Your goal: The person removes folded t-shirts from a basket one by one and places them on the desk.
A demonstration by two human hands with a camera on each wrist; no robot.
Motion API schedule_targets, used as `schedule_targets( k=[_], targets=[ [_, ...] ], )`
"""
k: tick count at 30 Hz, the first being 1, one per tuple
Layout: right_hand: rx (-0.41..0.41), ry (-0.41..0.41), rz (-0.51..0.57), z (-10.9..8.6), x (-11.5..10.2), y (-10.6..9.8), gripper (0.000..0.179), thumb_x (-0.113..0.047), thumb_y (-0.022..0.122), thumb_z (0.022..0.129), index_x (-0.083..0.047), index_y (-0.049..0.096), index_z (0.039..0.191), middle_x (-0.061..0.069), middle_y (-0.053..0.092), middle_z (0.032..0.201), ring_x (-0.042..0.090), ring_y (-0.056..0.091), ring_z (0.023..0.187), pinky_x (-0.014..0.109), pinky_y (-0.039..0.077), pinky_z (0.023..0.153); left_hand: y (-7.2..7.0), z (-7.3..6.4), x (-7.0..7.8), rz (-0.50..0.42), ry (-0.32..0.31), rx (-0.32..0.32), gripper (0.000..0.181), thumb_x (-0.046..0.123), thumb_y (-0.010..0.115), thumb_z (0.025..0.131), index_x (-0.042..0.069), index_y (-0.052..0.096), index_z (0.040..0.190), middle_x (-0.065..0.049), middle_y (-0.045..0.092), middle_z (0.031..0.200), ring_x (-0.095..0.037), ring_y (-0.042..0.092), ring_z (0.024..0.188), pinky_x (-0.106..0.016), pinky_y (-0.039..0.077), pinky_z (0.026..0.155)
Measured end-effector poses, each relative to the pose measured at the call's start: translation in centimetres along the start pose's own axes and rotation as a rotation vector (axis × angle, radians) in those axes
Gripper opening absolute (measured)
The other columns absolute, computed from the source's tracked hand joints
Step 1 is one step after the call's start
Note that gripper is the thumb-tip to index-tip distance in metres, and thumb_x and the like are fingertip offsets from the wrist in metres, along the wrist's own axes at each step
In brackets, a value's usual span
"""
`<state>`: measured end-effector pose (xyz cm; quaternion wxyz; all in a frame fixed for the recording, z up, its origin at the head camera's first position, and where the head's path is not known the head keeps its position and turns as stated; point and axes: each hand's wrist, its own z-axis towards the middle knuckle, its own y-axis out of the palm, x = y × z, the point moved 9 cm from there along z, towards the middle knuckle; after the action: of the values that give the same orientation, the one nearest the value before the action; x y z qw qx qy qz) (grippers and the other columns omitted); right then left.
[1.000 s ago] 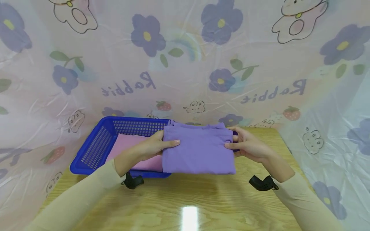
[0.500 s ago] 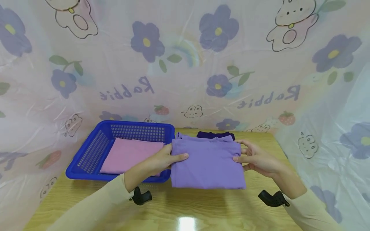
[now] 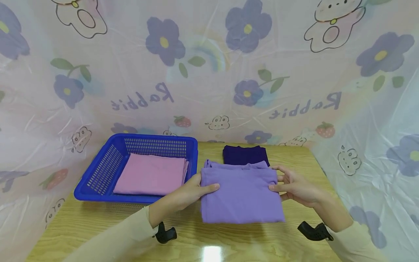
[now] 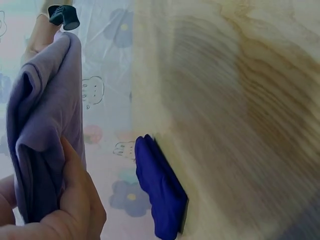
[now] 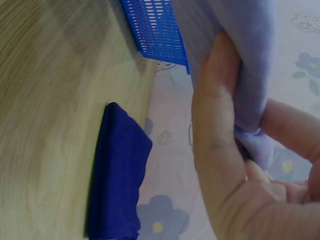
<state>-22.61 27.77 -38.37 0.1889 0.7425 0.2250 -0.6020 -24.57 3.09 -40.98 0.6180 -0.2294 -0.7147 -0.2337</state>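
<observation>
Between my two hands is a folded light purple garment (image 3: 242, 196), raised over the wooden table. My left hand (image 3: 193, 189) pinches its left edge, thumb on the near face and fingers behind. The right hand (image 3: 296, 187) pinches the opposite edge the same way. In the left wrist view, the layers of the purple cloth (image 4: 55, 110) show from the side, with my fingers (image 4: 80, 190) against it. The right wrist view shows the cloth (image 5: 250, 60) between my thumb and fingers. Behind it on the table lies a folded dark purple cloth (image 3: 245, 155).
A blue plastic basket (image 3: 80, 189) stands at the left of the table, with a folded pink cloth (image 3: 150, 174) lying inside. A patterned curtain (image 3: 209, 80) hangs behind the wooden table (image 3: 183, 240) and along its sides.
Both hands have carried the light purple garment right and toward me, away from the basket. The pink cloth and the dark purple cloth are now more exposed in the head view.
</observation>
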Motion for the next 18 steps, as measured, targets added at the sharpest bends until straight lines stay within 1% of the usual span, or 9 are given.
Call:
schedule_targets(
  k=[2, 4, 8, 12, 15, 18],
  targets=[
    [-0.002, 0.008, -0.003, -0.2, 0.4, -0.1, 0.064, 0.003, 0.053, 0.1, 0.007, 0.009, 0.145, 0.008, 0.057, 0.104, 0.014, 0.062, 0.085, 0.038, 0.06, 0.073, 0.2, 0.1, -0.3, 0.015, 0.005, 0.009, 0.055, 0.02, 0.062, 0.101, -0.001, 0.037, 0.145, -0.017, 0.061, 0.128, -0.027, 0.064, 0.108, -0.039, 0.055, 0.091],
    [-0.004, 0.008, -0.001, -0.3, 0.8, -0.2, 0.063, 0.003, 0.053, 0.1, 0.007, 0.009, 0.145, 0.008, 0.057, 0.105, 0.015, 0.062, 0.085, 0.037, 0.059, 0.073, 0.4, 0.2, -0.4, 0.031, 0.01, 0.015, 0.056, 0.022, 0.063, 0.101, 0.0, 0.037, 0.145, -0.016, 0.06, 0.129, -0.026, 0.063, 0.111, -0.039, 0.053, 0.094],
    [-0.009, -0.003, 0.018, -0.7, 1.4, -0.5, 0.056, 0.004, 0.052, 0.1, 0.003, 0.016, 0.143, 0.008, 0.058, 0.105, 0.015, 0.062, 0.085, 0.036, 0.06, 0.072, 0.8, 0.4, -0.6, 0.068, 0.02, 0.026, 0.057, 0.024, 0.063, 0.1, 0.001, 0.037, 0.145, -0.013, 0.059, 0.132, -0.025, 0.06, 0.114, -0.04, 0.049, 0.099],
    [-0.006, 0.003, 0.04, -1.0, 2.2, -0.7, 0.053, 0.004, 0.052, 0.1, 0.001, 0.02, 0.143, 0.009, 0.06, 0.11, 0.015, 0.063, 0.088, 0.038, 0.06, 0.074, 1.3, 0.7, -1.0, 0.085, 0.026, 0.022, 0.055, 0.023, 0.063, 0.1, 0.002, 0.039, 0.145, -0.012, 0.06, 0.13, -0.024, 0.061, 0.114, -0.041, 0.05, 0.098],
    [-0.001, 0.007, 0.046, -1.1, 2.9, -0.8, 0.055, 0.004, 0.052, 0.1, 0.001, 0.019, 0.144, 0.01, 0.06, 0.113, 0.016, 0.062, 0.089, 0.039, 0.06, 0.074, 1.5, 1.1, -1.5, 0.087, 0.024, 0.023, 0.053, 0.021, 0.063, 0.1, 0.002, 0.04, 0.145, -0.012, 0.061, 0.129, -0.024, 0.062, 0.112, -0.04, 0.051, 0.096],
    [-0.002, 0.0, 0.057, -1.1, 3.3, -1.0, 0.053, 0.005, 0.052, 0.1, 0.001, 0.021, 0.143, 0.009, 0.06, 0.113, 0.015, 0.063, 0.089, 0.038, 0.06, 0.073, 1.7, 1.4, -2.0, 0.065, 0.022, 0.019, 0.056, 0.02, 0.063, 0.1, 0.002, 0.038, 0.147, -0.014, 0.06, 0.131, -0.025, 0.062, 0.112, -0.04, 0.052, 0.095]
  ],
)
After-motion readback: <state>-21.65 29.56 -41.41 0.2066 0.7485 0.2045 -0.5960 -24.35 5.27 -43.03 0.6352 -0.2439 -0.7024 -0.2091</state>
